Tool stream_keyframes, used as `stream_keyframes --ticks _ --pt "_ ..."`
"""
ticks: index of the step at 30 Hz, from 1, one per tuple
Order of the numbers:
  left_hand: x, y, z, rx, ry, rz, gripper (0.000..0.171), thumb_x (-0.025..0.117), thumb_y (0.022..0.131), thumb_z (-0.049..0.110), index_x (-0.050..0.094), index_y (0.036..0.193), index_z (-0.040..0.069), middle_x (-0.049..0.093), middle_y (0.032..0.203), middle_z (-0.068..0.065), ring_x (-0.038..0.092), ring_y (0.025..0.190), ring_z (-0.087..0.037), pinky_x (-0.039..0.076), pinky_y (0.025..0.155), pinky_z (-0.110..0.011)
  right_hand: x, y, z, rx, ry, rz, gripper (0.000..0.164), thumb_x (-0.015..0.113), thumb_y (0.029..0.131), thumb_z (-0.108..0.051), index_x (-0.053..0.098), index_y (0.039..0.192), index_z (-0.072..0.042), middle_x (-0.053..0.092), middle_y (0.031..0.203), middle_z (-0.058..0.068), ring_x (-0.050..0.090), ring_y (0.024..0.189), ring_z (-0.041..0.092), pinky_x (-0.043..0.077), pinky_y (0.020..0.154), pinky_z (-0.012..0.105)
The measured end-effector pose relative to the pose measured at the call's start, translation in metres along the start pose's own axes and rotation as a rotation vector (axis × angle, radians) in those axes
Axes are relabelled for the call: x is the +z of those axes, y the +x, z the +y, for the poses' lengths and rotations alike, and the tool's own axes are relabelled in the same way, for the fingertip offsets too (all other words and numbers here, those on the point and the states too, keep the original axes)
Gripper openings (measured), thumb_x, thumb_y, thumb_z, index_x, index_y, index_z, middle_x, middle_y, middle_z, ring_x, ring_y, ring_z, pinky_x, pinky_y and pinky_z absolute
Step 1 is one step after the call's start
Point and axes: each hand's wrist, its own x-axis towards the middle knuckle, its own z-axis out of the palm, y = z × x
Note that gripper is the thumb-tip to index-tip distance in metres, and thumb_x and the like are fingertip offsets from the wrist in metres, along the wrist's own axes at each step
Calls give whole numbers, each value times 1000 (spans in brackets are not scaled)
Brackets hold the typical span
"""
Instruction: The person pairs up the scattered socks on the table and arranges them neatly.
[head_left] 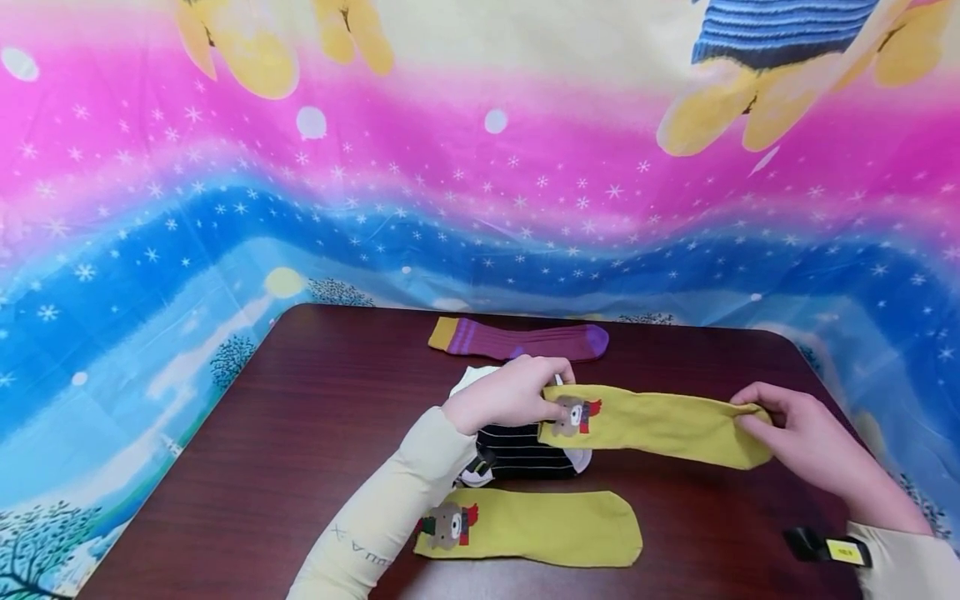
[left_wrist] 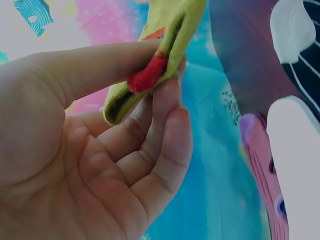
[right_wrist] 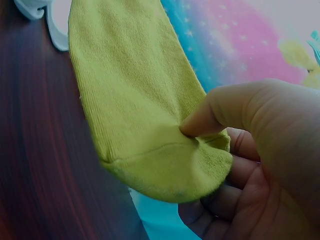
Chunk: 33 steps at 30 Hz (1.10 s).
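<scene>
A yellow sock (head_left: pixel 660 421) with a bear face near its cuff is stretched sideways between both hands, raised over the table. My left hand (head_left: pixel 517 392) pinches the cuff between thumb and fingers; the left wrist view shows the folded opening and a red tuft at the thumb. At the toe end, my right hand (head_left: pixel 802 433) pinches the fabric, its thumb on the near face in the right wrist view. A matching yellow sock (head_left: pixel 555 527) lies flat at the front of the table, its cuff partly behind the left sleeve.
Black-and-white striped socks (head_left: pixel 525 454) lie mid-table, partly covered by the left hand and the raised sock. A purple sock with a yellow cuff (head_left: pixel 525 340) lies at the back edge. A printed cloth (head_left: pixel 480 200) hangs behind the dark wooden table (head_left: pixel 300 450).
</scene>
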Motion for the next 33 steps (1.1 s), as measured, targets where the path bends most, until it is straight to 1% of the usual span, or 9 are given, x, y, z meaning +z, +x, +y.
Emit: stream_keyframes --ticks 2,5,8,12,17,19,23,26,33 --pt "-2 -3 -4 2 14 6 29 78 93 24 64 116 14 62 87 9 51 70 -10 44 72 -25 3 1 -3 -10 17 -4 12 68 97 -3 69 106 -12 64 80 -2 50 62 10 40 50 27" --pt "-5 -10 -10 3 8 7 27 78 93 23 64 114 14 63 88 9 50 68 -10 42 66 -25 7 4 -7 -31 36 -2 13 69 96 -3 69 105 -13 64 80 -3 51 63 10 41 51 27" --pt "-8 -18 -16 -12 -14 0 26 78 93 22 64 114 15 59 80 6 45 62 -11 41 62 -26 12 7 -13 -51 52 -8 13 70 96 -4 69 104 -14 66 83 -2 53 64 11 43 52 26" --pt "-14 -32 -24 -34 -36 -9 26 77 94 21 63 115 15 53 74 3 41 59 -11 40 64 -28 21 11 -23 -72 80 -41 12 70 96 -5 69 104 -15 66 86 -2 54 65 11 44 54 27" --pt "-19 -49 -35 -52 -35 -22 25 76 95 22 63 115 15 45 72 2 37 59 -11 38 63 -29 33 14 -35 -78 143 -102 9 69 98 -9 68 105 -15 64 84 -2 55 65 12 45 54 28" --pt "-20 -56 -39 -58 -41 -24 25 76 95 22 63 115 15 46 72 2 36 58 -11 38 62 -29 37 16 -39 -77 168 -124 8 69 99 -11 68 105 -16 64 84 -2 56 65 13 46 54 28" --pt "-24 -68 -46 -49 -52 -15 25 75 95 20 63 116 15 55 75 3 40 57 -10 40 62 -30 45 19 -46 -81 192 -150 7 68 99 -13 68 105 -17 64 86 -1 57 68 13 47 55 29" --pt "-26 -75 -50 -39 -50 -13 26 75 95 19 63 117 14 54 74 4 40 56 -10 41 62 -31 50 20 -49 -86 201 -163 7 68 100 -14 68 105 -17 64 89 -1 57 69 13 47 56 29" --pt "-27 -89 -59 -39 -64 -45 31 77 93 20 64 120 11 37 66 5 32 56 -10 38 62 -30 58 20 -56 -62 241 -209 6 69 99 -17 68 105 -18 64 88 0 58 70 15 49 57 29"
